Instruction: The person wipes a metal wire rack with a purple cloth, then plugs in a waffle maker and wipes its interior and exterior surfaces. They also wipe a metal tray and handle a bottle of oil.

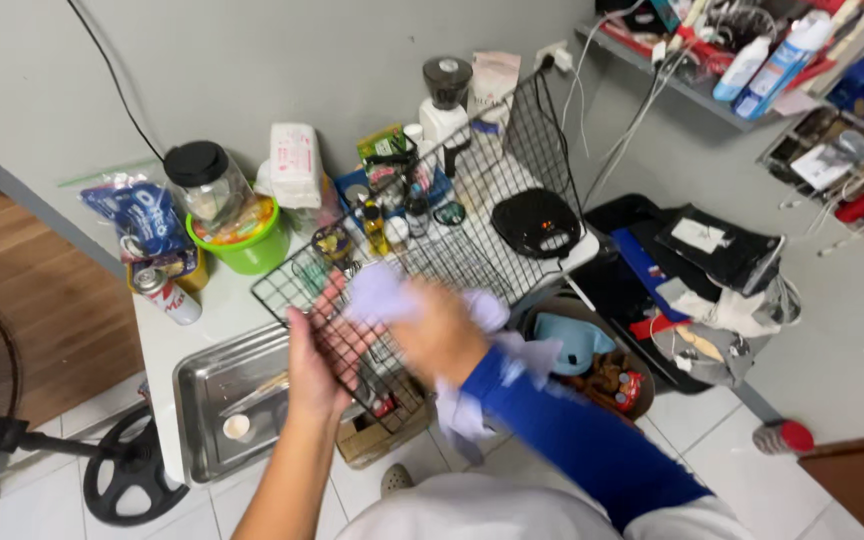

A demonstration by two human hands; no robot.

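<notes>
While the left hand (pixel 317 365) grips a black wire rack (pixel 432 240) above a steel tray (pixel 214 395), the blurred right hand (pixel 439 330) clutches a pale cloth (pixel 382 295) against it; jars and bottles (pixel 377 225) crowd behind the rack.

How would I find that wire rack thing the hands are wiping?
Look at the white table against the grey wall. Above its front edge, beside the steel tray, the left hand grips a black wire rack while the right hand rubs it with a pale purple cloth. It is the only open grid there.
</notes>
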